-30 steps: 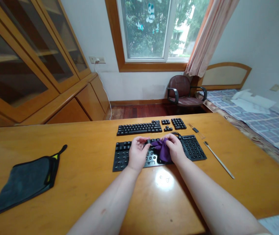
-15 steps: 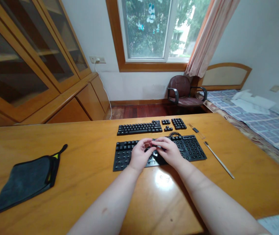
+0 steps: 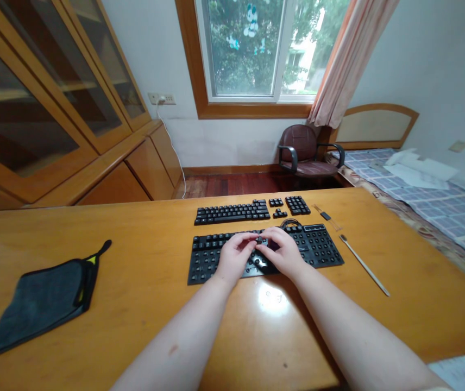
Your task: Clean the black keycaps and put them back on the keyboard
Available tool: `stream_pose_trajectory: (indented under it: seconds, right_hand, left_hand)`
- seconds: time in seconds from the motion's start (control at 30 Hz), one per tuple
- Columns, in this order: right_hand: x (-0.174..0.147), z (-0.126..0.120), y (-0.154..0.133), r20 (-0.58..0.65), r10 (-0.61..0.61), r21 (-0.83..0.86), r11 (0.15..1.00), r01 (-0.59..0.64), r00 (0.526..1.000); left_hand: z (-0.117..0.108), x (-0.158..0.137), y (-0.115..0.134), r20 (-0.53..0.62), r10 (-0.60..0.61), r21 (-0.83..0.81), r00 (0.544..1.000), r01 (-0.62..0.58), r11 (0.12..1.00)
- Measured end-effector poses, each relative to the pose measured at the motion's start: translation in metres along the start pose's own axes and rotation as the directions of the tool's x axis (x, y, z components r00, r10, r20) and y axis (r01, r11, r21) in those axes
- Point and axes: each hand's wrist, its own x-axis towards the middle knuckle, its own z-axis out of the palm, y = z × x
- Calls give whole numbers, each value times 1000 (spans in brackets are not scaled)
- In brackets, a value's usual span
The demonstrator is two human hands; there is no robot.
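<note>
A black keyboard (image 3: 322, 247) lies on the desk in front of me, most of its switches bare and a few keycaps (image 3: 200, 243) still seated along the top left rows. Over its middle, my left hand (image 3: 236, 252) and my right hand (image 3: 283, 251) meet at the fingertips. Between them is a small dark keycap (image 3: 259, 240), pinched by both hands and partly covered by the fingers. Behind the keyboard, loose black keycaps (image 3: 232, 213) are laid out in rows and blocks.
To the right lie a thin brush (image 3: 365, 266) and a small wire puller with a dark handle (image 3: 325, 216). A folded dark grey cloth (image 3: 45, 301) is at the left of the wooden desk (image 3: 143, 271). An office chair (image 3: 303, 152) stands beyond the desk's far edge.
My fingertips have shifted slightly over the keyboard, and the small dark keycap now shows between them. The other things on the desk have stayed in place.
</note>
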Motion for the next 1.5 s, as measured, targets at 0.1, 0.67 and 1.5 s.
stream_pose_trajectory:
  seconds: [0.1, 0.67, 1.5]
  right_hand:
    - [0, 0, 0, 5, -1, -10, 1000, 1, 1000]
    - [-1, 0, -3, -66, 8, 45, 999, -5, 998]
    - [5, -14, 29, 151, 276, -497, 852, -168, 949]
  left_hand:
    - [-2, 0, 1, -13, 34, 66, 999, -33, 997]
    - [6, 0, 6, 110, -203, -263, 973, 226, 938]
    - [3, -10, -4, 174, 86, 854, 981, -193, 483]
